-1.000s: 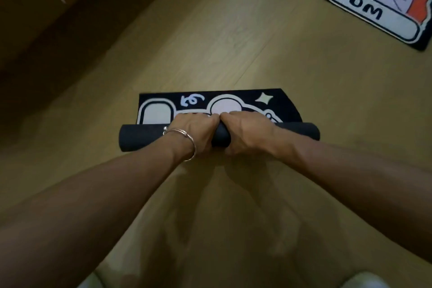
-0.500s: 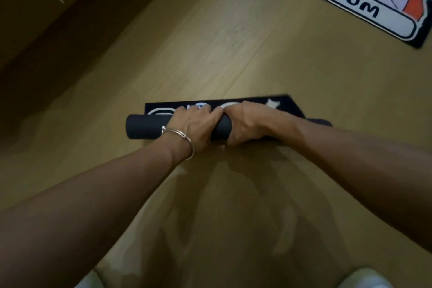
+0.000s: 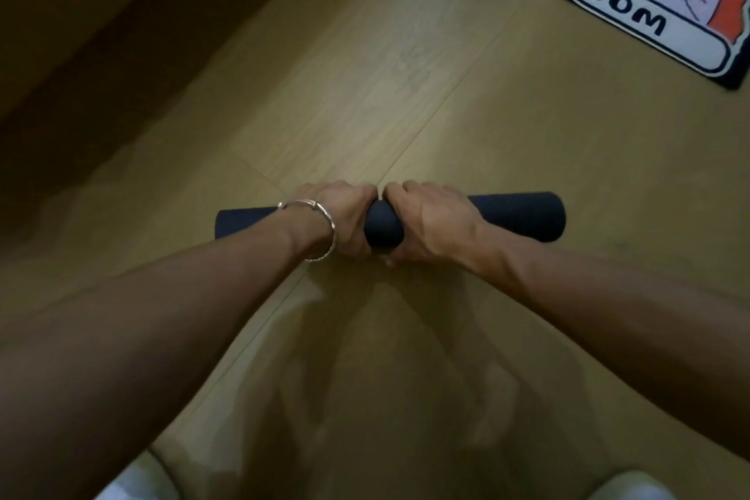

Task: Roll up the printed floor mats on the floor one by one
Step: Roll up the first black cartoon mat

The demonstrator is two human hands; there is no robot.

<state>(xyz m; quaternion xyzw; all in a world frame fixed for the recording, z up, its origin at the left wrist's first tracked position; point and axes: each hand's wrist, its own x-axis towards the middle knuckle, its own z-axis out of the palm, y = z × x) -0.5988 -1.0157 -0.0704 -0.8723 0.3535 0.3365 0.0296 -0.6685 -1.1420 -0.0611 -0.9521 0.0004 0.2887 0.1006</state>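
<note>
A dark mat [image 3: 523, 217] lies on the wooden floor as a tight roll, its black backing outward and none of its print showing. My left hand [image 3: 343, 215], with a silver bangle at the wrist, grips the roll just left of its middle. My right hand [image 3: 430, 221] grips it just right of the middle, and the two hands almost touch. A second mat [image 3: 633, 8] lies flat at the top right, white with a black border, the word BATHROOM and an orange cartoon figure.
A dark wooden wall or cabinet base [image 3: 81, 53] runs along the top left. Bare light wood floor [image 3: 385, 93] stretches between the roll and the flat mat. My pale clothed knees [image 3: 134, 483] show at the bottom edge.
The last printed strip of the dark mat has been rolled away from me and has vanished into the roll. Both hands moved forward with it.
</note>
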